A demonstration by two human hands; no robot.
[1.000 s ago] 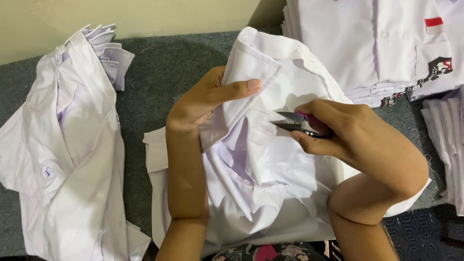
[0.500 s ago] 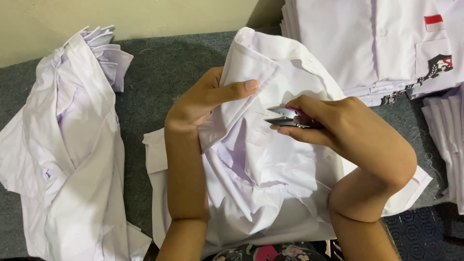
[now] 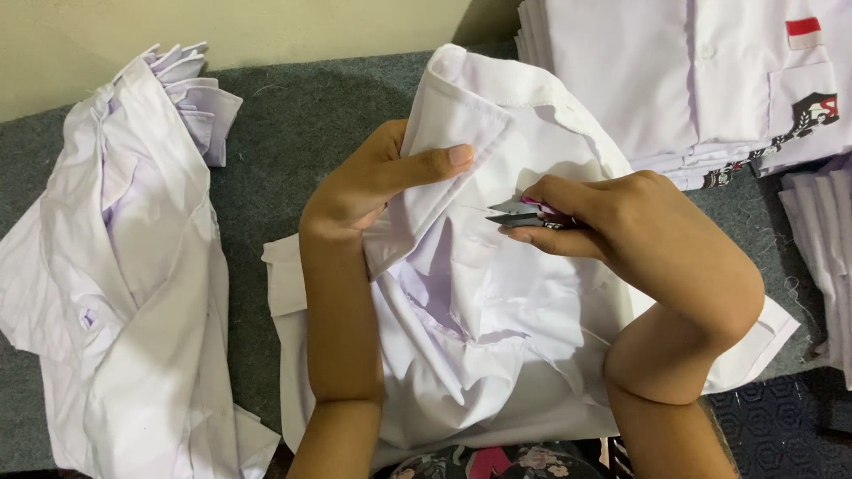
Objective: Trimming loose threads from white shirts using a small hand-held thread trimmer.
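A white shirt point(image 3: 524, 337) lies crumpled on the grey surface in front of me. My left hand point(image 3: 373, 182) pinches a folded part of its collar and lifts it, thumb on top of the cloth. My right hand point(image 3: 612, 222) holds small thread snips point(image 3: 515, 213) with a pink handle, blades pointing left toward the lifted fold. The blade tips sit just right of the fold, a short gap away from my left thumb.
A loose heap of white shirts point(image 3: 124, 266) lies at the left. A neat stack of folded white shirts point(image 3: 692, 80) with pocket badges stands at the back right, more folded ones point(image 3: 825, 257) at the right edge. Grey felt-like table cover point(image 3: 293, 124) runs underneath.
My right hand has moved the snips a little up and left, closer to the lifted collar fold. My left hand keeps its hold on the cloth.
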